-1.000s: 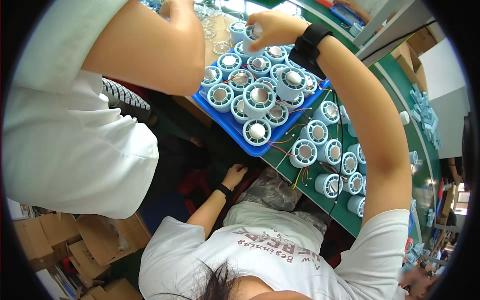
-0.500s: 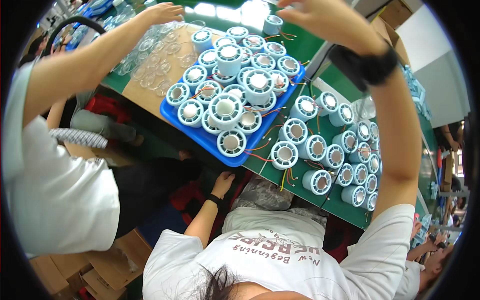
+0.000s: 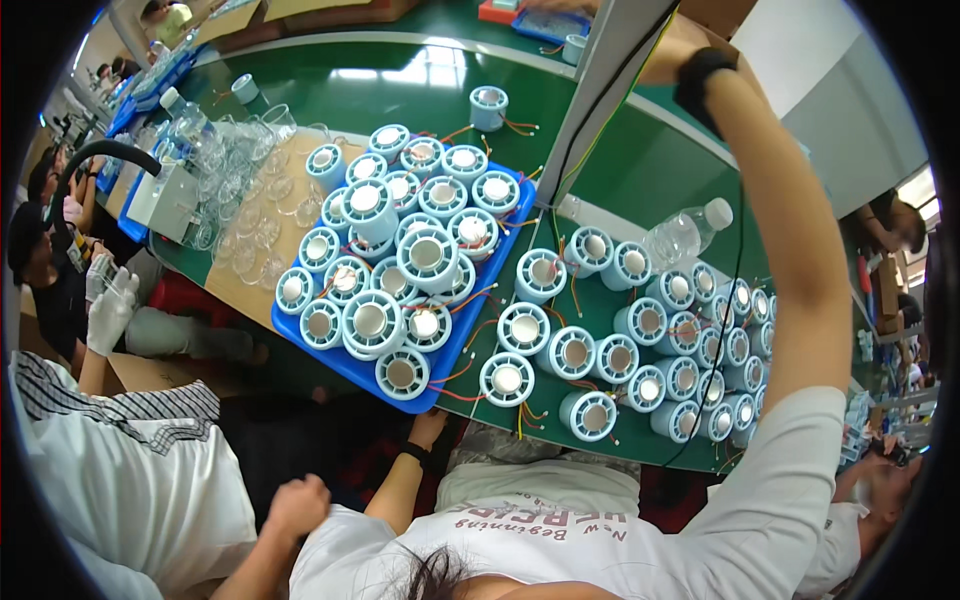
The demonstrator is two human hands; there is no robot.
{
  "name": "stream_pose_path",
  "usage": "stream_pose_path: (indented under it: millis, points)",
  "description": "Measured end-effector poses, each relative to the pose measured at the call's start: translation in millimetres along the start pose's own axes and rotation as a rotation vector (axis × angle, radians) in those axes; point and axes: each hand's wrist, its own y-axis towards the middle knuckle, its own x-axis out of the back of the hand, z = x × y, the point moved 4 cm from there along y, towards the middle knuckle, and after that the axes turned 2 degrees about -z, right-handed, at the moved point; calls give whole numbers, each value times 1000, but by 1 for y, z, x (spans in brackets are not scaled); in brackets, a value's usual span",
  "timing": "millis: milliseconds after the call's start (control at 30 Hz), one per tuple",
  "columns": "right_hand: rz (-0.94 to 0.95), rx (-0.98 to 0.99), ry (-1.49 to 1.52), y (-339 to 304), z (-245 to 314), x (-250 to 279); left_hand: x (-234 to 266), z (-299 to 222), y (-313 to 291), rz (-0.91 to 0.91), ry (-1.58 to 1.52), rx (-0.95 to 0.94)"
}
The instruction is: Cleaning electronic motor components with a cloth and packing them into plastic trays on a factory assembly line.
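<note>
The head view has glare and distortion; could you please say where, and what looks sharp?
Head view: white glare on the green table, toward the top; black corners, edges bowing near the picture's rim; light-blue parts in the blue tray look crisp.

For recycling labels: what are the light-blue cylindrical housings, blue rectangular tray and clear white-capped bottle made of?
Housings: probably moulded plastic, satin; uniform colour, spoked rims. Tray: likely plastic, smooth; even colour, rounded corner. Bottle: thin glossy plastic, probably; see-through, highlights.

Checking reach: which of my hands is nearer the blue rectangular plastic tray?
Left. Your left hand is by the near corner of the tray; your right hand is raised far to its right.
</note>
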Motion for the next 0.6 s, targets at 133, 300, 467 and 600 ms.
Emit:
stream_pose_path:
  millis: [133,300,467,600]
  points:
    - [285,21,171,63,-7,-115,-7,-12,-5,-72,-12,-252]
    - [354,90,484,84,30,-162,-17,-20,-28,-133,-81,-425]
    - [357,80,523,86,32,-180,-27,-17,-61,-70,-65,-183]
    - [275,-84,318,40,-48,-186,-50,-38,-67,61,136,-191]
